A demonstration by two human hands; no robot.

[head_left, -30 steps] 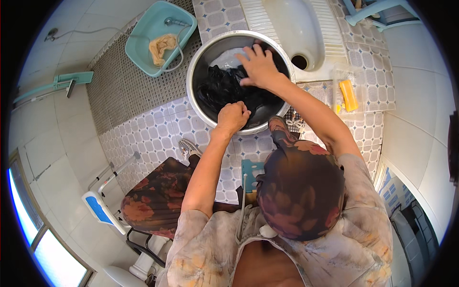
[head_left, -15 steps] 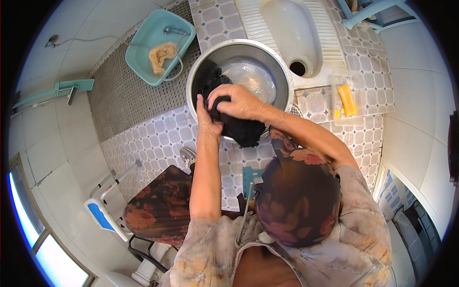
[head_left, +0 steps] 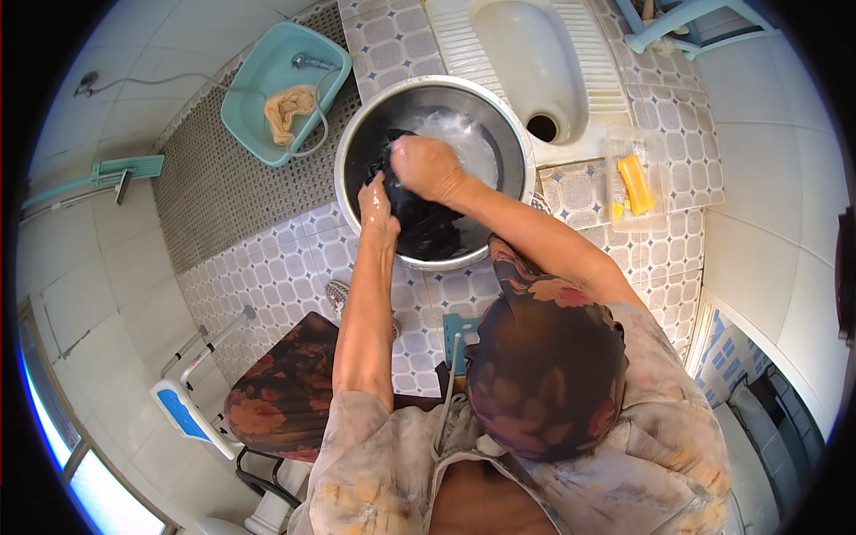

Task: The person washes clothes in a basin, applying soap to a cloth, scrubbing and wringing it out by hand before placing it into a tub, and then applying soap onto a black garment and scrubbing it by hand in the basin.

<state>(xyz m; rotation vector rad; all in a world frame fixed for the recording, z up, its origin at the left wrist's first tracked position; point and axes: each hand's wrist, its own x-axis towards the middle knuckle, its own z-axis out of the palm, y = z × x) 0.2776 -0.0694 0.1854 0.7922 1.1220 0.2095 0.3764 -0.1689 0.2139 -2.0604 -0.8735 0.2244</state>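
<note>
Dark wet cloth [head_left: 426, 230] lies bunched in the left and near part of a round metal basin [head_left: 515, 192]. Soapy, cloudy water [head_left: 468, 147] shows at the basin's far right. My left hand [head_left: 380, 207] grips the cloth at the left side, its skin wet. Just right of it and a little farther off, my right hand [head_left: 428, 169] is closed on the same cloth, knuckles up. The fingertips of both hands are partly hidden in the black folds.
A turquoise tub [head_left: 241, 125] with a beige cloth [head_left: 287, 111] and a shower hose [head_left: 323, 125] stands far left. Beyond the basin is a squat toilet [head_left: 571, 62]. A clear tray [head_left: 655, 152] with a yellow bar [head_left: 636, 185] lies at right.
Both hands have gone lower into the basin with the dark cloth. The cloth end that hung over the near rim is now inside. The whole view has shifted slightly.
</note>
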